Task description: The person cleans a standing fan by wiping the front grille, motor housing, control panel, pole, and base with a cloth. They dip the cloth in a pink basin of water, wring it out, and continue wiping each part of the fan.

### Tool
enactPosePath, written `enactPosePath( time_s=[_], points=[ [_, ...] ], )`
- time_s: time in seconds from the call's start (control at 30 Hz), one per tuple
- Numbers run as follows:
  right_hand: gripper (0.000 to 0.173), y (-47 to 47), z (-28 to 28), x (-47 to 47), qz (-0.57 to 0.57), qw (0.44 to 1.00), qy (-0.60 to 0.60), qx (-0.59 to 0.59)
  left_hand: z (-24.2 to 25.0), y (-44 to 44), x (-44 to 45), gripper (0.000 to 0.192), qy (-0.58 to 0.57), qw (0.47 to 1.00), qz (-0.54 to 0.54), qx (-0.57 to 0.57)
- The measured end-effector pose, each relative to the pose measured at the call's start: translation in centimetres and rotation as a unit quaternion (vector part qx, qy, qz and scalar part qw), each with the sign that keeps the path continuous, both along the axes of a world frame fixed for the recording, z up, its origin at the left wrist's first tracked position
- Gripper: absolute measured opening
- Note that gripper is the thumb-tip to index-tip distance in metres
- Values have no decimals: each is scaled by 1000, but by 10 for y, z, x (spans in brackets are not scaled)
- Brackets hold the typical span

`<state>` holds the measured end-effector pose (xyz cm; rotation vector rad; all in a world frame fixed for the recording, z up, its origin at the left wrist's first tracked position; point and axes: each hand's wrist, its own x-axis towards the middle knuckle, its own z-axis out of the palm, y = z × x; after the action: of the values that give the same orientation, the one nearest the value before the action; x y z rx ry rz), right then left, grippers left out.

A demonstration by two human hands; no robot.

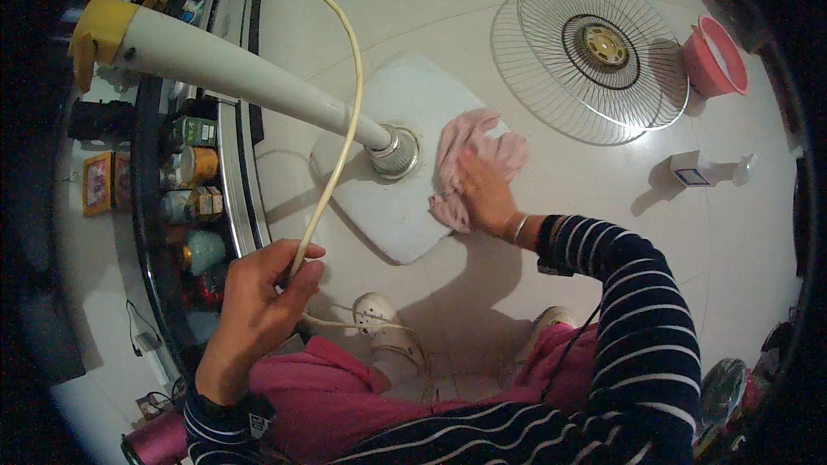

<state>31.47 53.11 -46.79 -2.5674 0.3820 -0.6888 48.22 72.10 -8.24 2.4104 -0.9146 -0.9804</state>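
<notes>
My right hand (486, 194) presses a pink cloth (475, 148) down on the right side of the white square base (400, 219) of a pedestal fan. The cloth is crumpled under my spread fingers and palm. From the base rises the fan's white pole (258, 74) through a ribbed metal collar (395, 154), slanting to the upper left and ending in a yellow part (106, 26). At the lower left my left hand (274, 287) pinches a cream power cord (336, 174) between thumb and fingers; the cord arcs over the pole.
A wire fan guard (604, 87) lies on the tiled floor at the upper right, beside a pink plastic basin (714, 58). Nearer stands a clear-topped bottle (711, 170) with a label. Along the left runs a cabinet (242, 168) holding jars and boxes. My shoes are below the base.
</notes>
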Motion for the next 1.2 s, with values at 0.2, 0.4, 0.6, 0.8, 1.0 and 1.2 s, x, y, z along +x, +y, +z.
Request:
enactPosePath(
  time_s=[0.2, 0.4, 0.6, 0.8, 1.0, 1.2],
  points=[
    [55, 79, 6, 44, 130, 991, 2, 35, 0, 0, -1, 21, 28, 999, -14, -12],
    [62, 100, 28, 110, 192, 977, 52, -71, -8, -8, -8, 22, 32, 999, -13, -12],
    [70, 76, 28, 69, 299, 953, 52, -8, -15, -16, -4, 23, 58, 997, -33, -26],
    [77, 68, 23, 63, 303, 950, 69, -13, -51, -23, -14, 32, 214, 975, -52, 12],
    [65, 88, 21, 102, 199, 979, 17, -50, -100, -24, -9, 38, 229, 945, -226, -64],
    [42, 68, 54, 84, 235, 946, -78, 210, -106, 11, 85, 40, 96, 965, -239, 52]
  ],
)
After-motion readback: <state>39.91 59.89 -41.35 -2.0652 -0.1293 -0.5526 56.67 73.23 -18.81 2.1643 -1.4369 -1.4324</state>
